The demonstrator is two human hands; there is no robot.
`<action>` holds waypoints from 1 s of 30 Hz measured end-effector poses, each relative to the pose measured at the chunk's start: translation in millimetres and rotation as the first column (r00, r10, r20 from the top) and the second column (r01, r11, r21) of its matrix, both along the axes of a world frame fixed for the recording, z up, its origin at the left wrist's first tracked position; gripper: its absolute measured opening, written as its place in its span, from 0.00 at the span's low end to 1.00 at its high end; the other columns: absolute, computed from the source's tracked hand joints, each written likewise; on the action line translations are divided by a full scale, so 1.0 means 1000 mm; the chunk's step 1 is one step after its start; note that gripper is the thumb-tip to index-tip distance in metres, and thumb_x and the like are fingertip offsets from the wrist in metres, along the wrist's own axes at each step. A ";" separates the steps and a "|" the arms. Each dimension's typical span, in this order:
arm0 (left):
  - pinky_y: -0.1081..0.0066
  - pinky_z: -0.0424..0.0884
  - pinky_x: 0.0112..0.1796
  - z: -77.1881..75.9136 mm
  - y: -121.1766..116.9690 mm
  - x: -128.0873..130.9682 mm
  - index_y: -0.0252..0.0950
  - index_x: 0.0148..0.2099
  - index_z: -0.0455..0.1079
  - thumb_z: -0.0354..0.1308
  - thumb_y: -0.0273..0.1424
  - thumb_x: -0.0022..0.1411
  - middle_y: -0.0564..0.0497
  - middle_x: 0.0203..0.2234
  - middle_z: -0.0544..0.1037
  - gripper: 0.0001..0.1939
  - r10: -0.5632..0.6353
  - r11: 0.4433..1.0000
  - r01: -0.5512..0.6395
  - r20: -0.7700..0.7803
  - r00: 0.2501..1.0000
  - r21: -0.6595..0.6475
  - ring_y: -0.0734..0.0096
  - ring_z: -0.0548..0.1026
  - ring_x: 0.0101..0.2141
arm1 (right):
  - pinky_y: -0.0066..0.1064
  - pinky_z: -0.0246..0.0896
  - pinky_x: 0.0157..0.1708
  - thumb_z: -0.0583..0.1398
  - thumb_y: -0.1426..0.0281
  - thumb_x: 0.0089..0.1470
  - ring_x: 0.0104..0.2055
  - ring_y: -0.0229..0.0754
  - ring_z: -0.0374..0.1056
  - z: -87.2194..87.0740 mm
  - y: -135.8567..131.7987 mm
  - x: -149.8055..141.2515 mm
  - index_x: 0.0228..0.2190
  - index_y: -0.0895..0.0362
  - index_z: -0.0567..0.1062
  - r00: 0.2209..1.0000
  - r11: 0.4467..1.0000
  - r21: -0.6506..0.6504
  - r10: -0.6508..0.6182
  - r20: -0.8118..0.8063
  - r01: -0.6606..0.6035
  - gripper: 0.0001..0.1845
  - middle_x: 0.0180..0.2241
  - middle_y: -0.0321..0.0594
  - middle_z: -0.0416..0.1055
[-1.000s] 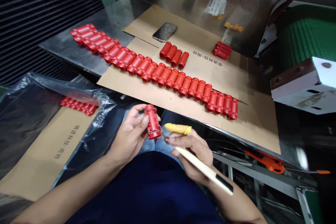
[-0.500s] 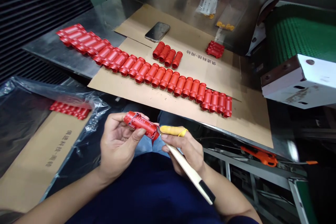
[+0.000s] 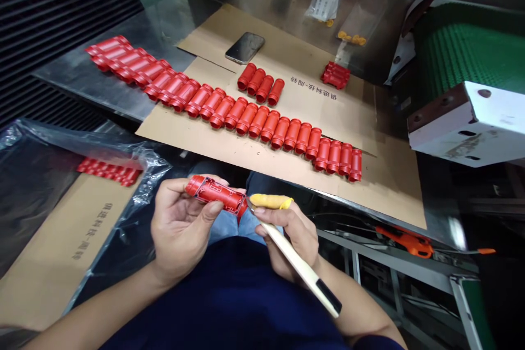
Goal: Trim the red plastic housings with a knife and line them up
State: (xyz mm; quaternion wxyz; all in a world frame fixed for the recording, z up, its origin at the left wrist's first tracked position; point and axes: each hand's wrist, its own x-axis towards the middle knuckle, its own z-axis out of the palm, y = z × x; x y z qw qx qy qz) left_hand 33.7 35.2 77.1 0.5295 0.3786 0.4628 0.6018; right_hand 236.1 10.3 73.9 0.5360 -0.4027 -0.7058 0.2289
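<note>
My left hand (image 3: 180, 229) is closed around a red plastic tube-shaped part (image 3: 217, 195) with dark-edged cutouts along its side, thumb on top. In my right hand (image 3: 293, 235) is a knife with a long cream handle (image 3: 293, 257) and a black end. Its short grey blade (image 3: 249, 205) meets the right end of the red part; the exact contact is too small to make out. A yellow cover (image 3: 270, 202) wraps one finger of my right hand. Beyond my hands, a long row of similar red parts (image 3: 258, 122) lies on a cardboard sheet (image 3: 197, 145).
A phone (image 3: 245, 47), a short row of red parts (image 3: 260, 83) and a small red cluster (image 3: 335, 75) lie farther back. At left stands a plastic-lined box (image 3: 86, 213) holding red parts. A green conveyor belt (image 3: 471, 49) with a white metal frame (image 3: 471, 126) is on the right.
My left hand and the red part have shifted slightly left, and the part lies a little flatter. The knife's black end has swung slightly right. Both grips are unchanged.
</note>
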 end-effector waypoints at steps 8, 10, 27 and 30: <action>0.63 0.84 0.48 -0.001 0.007 -0.001 0.47 0.51 0.74 0.81 0.35 0.66 0.53 0.45 0.89 0.20 -0.041 0.997 0.040 -0.014 0.999 -0.065 0.60 0.87 0.45 | 0.39 0.85 0.41 0.62 0.76 0.76 0.38 0.48 0.81 0.005 0.021 0.020 0.56 0.61 0.79 0.902 0.964 0.162 0.130 0.411 -0.213 0.10 0.39 0.48 0.84; 0.65 0.84 0.44 -0.001 0.011 -0.001 0.45 0.51 0.74 0.81 0.36 0.66 0.53 0.42 0.88 0.19 -0.072 0.988 0.078 0.046 0.996 -0.134 0.61 0.87 0.42 | 0.39 0.85 0.43 0.63 0.77 0.75 0.39 0.48 0.81 0.005 0.023 0.023 0.56 0.61 0.80 0.880 0.960 0.164 0.130 0.458 -0.227 0.11 0.39 0.47 0.84; 0.58 0.93 0.43 -0.025 0.009 -0.002 0.44 0.57 0.77 0.75 0.24 0.70 0.48 0.51 0.89 0.19 -0.099 0.973 0.095 0.005 0.995 0.209 0.57 0.92 0.40 | 0.29 0.75 0.21 0.70 0.48 0.70 0.22 0.41 0.78 -0.013 0.012 0.005 0.39 0.53 0.75 0.361 0.419 -0.243 0.228 -0.904 -0.875 0.22 0.27 0.39 0.83; 0.55 0.93 0.44 -0.027 0.013 -0.006 0.45 0.58 0.77 0.74 0.23 0.71 0.49 0.51 0.89 0.19 -0.132 0.978 0.112 0.109 0.985 0.176 0.55 0.92 0.42 | 0.36 0.85 0.33 0.71 0.58 0.72 0.32 0.45 0.86 -0.008 0.009 0.014 0.45 0.54 0.82 0.648 0.686 -0.317 0.294 -0.703 -0.655 0.12 0.38 0.46 0.88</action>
